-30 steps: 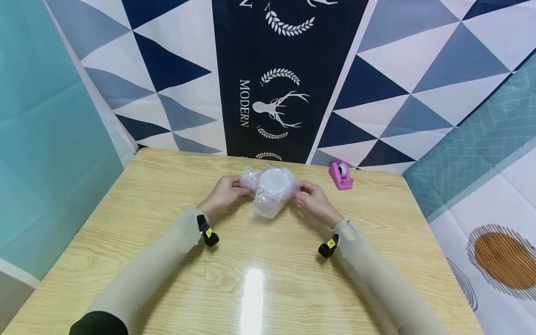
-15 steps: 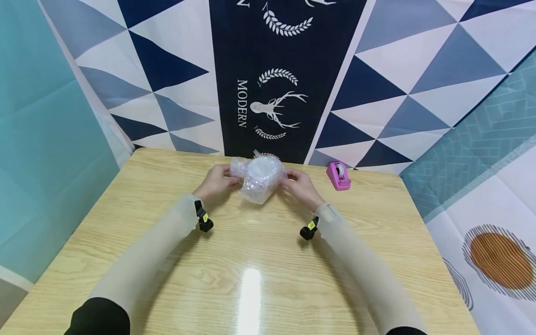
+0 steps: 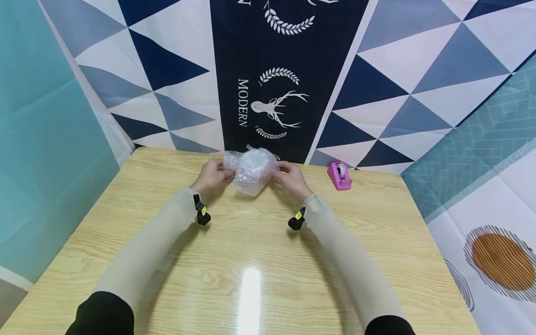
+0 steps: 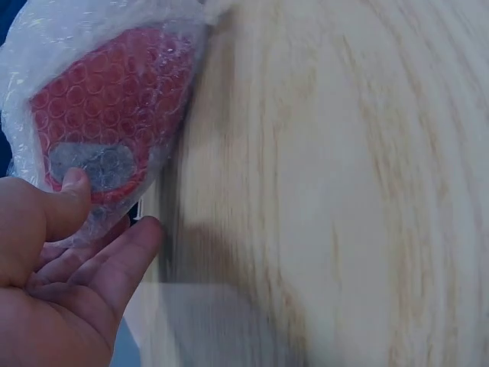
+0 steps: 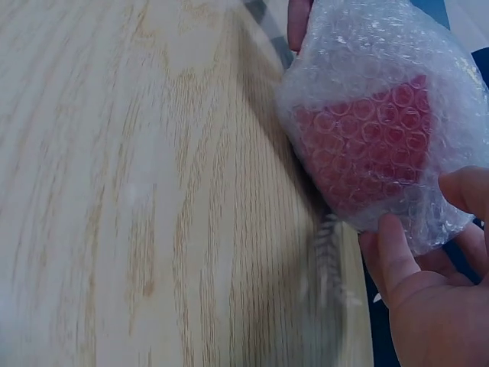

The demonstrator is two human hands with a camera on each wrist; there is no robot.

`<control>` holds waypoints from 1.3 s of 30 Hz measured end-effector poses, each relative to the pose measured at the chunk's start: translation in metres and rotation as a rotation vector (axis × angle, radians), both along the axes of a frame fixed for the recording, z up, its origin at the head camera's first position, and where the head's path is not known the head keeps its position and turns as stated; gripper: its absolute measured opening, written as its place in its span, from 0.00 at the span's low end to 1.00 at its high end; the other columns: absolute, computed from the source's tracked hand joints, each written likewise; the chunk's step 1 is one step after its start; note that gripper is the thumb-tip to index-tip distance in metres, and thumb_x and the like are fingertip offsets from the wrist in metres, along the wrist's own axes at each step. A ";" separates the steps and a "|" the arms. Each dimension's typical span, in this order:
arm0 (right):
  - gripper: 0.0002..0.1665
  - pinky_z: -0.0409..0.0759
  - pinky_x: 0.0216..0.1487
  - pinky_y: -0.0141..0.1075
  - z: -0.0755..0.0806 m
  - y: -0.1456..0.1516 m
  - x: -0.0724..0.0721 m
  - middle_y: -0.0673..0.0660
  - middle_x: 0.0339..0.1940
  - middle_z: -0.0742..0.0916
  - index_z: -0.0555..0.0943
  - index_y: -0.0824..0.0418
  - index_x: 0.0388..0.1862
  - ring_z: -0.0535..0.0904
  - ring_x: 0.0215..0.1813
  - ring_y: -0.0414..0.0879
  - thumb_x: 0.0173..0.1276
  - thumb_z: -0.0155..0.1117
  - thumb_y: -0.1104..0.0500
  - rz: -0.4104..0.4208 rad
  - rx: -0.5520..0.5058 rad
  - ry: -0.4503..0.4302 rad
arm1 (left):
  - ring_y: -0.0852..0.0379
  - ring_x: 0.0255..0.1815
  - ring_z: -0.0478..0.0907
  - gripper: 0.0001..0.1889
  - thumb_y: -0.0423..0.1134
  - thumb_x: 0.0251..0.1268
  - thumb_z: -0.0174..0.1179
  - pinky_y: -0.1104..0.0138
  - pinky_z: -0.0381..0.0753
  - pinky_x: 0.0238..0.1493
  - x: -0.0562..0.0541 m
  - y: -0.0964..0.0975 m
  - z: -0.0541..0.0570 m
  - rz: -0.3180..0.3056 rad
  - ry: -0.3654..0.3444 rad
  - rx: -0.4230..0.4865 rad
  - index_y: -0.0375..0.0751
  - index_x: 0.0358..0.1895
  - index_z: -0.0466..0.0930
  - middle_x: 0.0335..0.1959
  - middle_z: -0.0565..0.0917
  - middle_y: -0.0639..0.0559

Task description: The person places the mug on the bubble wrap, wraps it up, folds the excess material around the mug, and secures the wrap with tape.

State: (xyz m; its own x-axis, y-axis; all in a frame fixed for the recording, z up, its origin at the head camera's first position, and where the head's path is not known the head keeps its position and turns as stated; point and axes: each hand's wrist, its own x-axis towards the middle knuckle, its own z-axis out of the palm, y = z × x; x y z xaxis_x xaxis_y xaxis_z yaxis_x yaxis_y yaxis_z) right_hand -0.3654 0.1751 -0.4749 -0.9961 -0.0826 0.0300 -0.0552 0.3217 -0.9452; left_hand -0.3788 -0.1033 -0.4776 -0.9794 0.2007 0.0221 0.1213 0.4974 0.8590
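Note:
Near the back edge of the wooden table [image 3: 251,232] is a bubble-wrapped item [image 3: 253,168]. Its top looks pale and round; in both wrist views a red surface shows through the wrap, with a grey patch on the left hand's side. What the item is inside I cannot tell. My left hand [image 3: 209,176] pinches the wrap at the left end, thumb on the near side over the grey patch and fingers behind. At the right end my right hand [image 3: 291,179] holds the wrap between thumb and fingers. A loose corner of wrap points toward me.
A pink tape dispenser [image 3: 339,176] with a roll in it stands at the back right of the table. Directly behind the table hangs a patterned cloth [image 3: 176,65] with triangles and a dark deer-print strip. Teal cloth [image 3: 54,139] closes off the left side.
Both hands have carried the bubble-wrapped item away from me and a little to the left, closer to the table's back edge. The tape dispenser has stayed in place.

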 end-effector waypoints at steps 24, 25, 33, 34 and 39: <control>0.31 0.83 0.63 0.43 -0.020 -0.004 0.014 0.69 0.65 0.81 0.70 0.67 0.73 0.82 0.62 0.56 0.74 0.63 0.60 -0.130 -0.261 -0.229 | 0.37 0.60 0.82 0.29 0.41 0.72 0.59 0.50 0.81 0.62 0.027 0.006 -0.003 0.002 0.043 -0.158 0.33 0.71 0.65 0.60 0.82 0.30; 0.32 0.83 0.64 0.43 -0.020 -0.003 0.017 0.69 0.66 0.81 0.69 0.67 0.74 0.81 0.63 0.57 0.74 0.63 0.60 -0.135 -0.262 -0.236 | 0.35 0.58 0.82 0.30 0.41 0.72 0.60 0.49 0.82 0.60 0.031 0.007 -0.003 -0.007 0.041 -0.161 0.33 0.72 0.64 0.59 0.82 0.29; 0.30 0.84 0.61 0.41 -0.027 0.002 0.048 0.67 0.62 0.82 0.71 0.68 0.72 0.81 0.59 0.52 0.74 0.63 0.60 -0.122 -0.113 -0.198 | 0.36 0.54 0.80 0.49 0.47 0.66 0.68 0.45 0.80 0.59 0.063 0.007 -0.005 -0.146 -0.018 -0.277 0.29 0.81 0.49 0.58 0.78 0.28; 0.30 0.85 0.60 0.40 -0.027 0.002 0.051 0.68 0.61 0.82 0.71 0.69 0.72 0.81 0.57 0.51 0.74 0.63 0.60 -0.115 -0.088 -0.174 | 0.35 0.58 0.78 0.51 0.48 0.65 0.69 0.45 0.78 0.65 0.066 0.008 -0.006 -0.157 -0.018 -0.291 0.28 0.81 0.48 0.60 0.77 0.27; 0.28 0.83 0.62 0.44 -0.028 0.012 0.060 0.68 0.59 0.84 0.74 0.70 0.68 0.82 0.58 0.57 0.74 0.63 0.59 -0.071 0.105 -0.036 | 0.34 0.76 0.65 0.51 0.53 0.61 0.71 0.44 0.63 0.78 0.082 0.016 -0.010 -0.180 0.025 -0.356 0.29 0.79 0.55 0.75 0.68 0.31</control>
